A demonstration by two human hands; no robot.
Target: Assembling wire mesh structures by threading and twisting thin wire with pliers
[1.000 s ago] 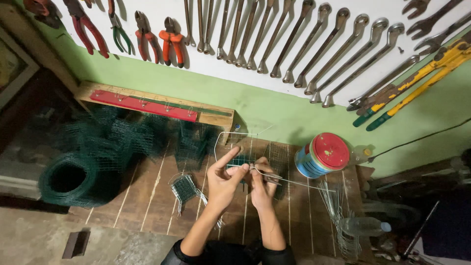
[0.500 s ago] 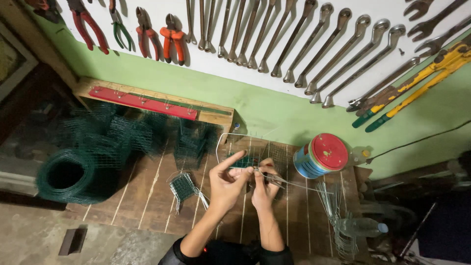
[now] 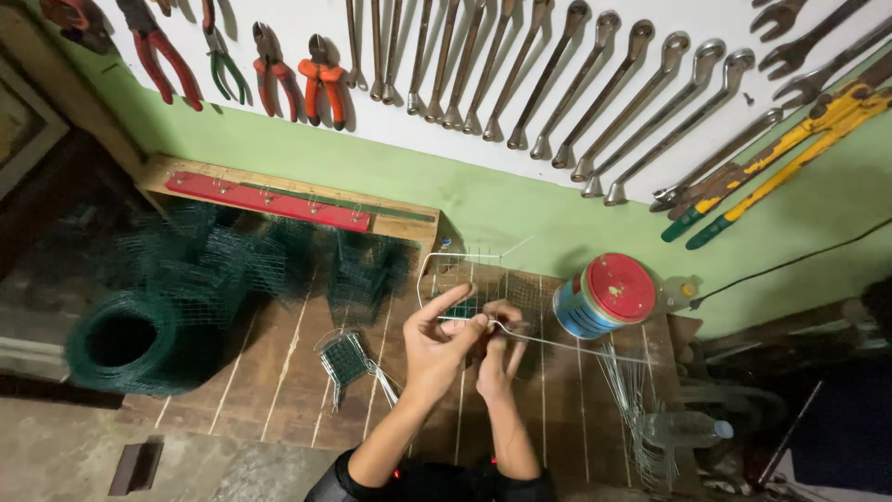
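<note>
Wooden bench (image 3: 279,390) unchanged; both hands, left (image 3: 441,344) and right (image 3: 502,358), still pinch the bent wire (image 3: 567,344), barely shifted.

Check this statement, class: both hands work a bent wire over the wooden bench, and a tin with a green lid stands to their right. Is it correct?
Not quite. In the head view the tin has a red lid, not green. The rest holds: the left hand and right hand work a bent wire over the wooden bench, tin to their right.

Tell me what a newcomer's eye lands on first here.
The row of long spanners hanging on the white wall, with orange-handled pliers to their left. Below, both hands, left hand and right hand, pinch a stiff wire over the wooden bench, beside a red-lidded tin.
</note>
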